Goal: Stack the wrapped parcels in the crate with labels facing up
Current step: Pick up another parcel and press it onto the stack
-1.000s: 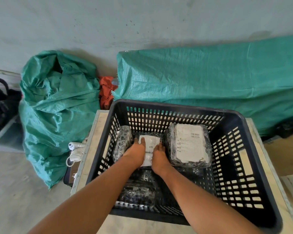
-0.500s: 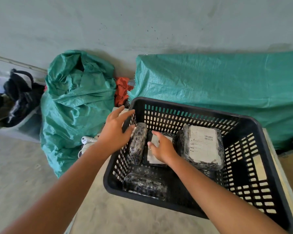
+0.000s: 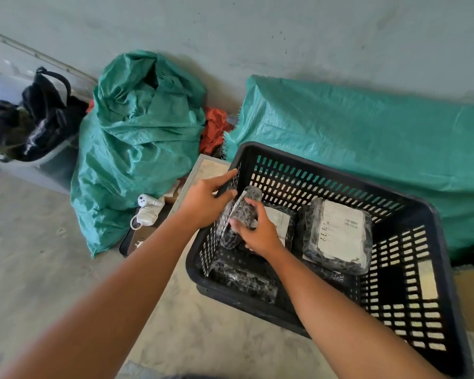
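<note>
A black slotted crate (image 3: 320, 166) sits on a pale table. Inside, a large wrapped parcel (image 3: 340, 236) lies at the right with its white label up. A middle parcel (image 3: 281, 222) also shows a label. A narrow parcel (image 3: 242, 210) stands on edge against the crate's left wall, no label visible, and my right hand (image 3: 257, 233) grips it. My left hand (image 3: 203, 203) is at the left wall's rim, fingers spread, thumb near the narrow parcel's top. Another dark parcel (image 3: 244, 280) lies along the front wall, with no label showing.
Green woven sacks stand behind: a bulging one (image 3: 140, 143) at the left, a long one (image 3: 367, 132) behind the crate. A white plug and cable (image 3: 148, 209) lie beside the table's left edge. A grey tub with black bags (image 3: 25, 132) is far left.
My right hand left the middle labelled parcel and took hold of the narrow parcel at the left wall. My left hand came down to the crate's rim. The view shifted left.
</note>
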